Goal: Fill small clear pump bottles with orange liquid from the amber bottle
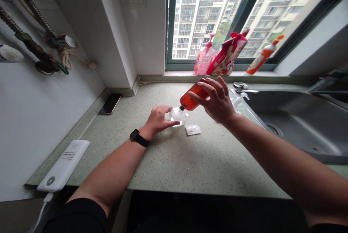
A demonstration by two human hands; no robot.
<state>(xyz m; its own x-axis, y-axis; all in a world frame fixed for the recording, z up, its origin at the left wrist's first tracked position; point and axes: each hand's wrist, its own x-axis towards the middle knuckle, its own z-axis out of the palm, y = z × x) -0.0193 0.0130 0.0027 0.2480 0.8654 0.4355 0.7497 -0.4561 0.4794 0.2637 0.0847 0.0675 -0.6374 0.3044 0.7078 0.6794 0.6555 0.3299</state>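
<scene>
a white power bank point(63, 166) lies at the near edge of the speckled worktop point(174, 160), with a smartphone point(110, 103) further back by the wall. the left hand point(160, 118), a black smartwatch point(137, 137) on its wrist, is spread, fingers reaching a clear plastic container point(179, 115) on the worktop; whether that grip clasps it, i cannot tell. the right hand point(214, 100) wraps firmly around an orange-red bottle point(193, 97), tilted neck-down with its tip at the container's top. a small white packet point(193, 129) lies just below. on the windowsill point(174, 73) stand a pink pump bottle point(202, 58), a printed pouch point(225, 55) and an orange-and-white tube point(262, 55), above a steel sink point(296, 124) at far right.
</scene>
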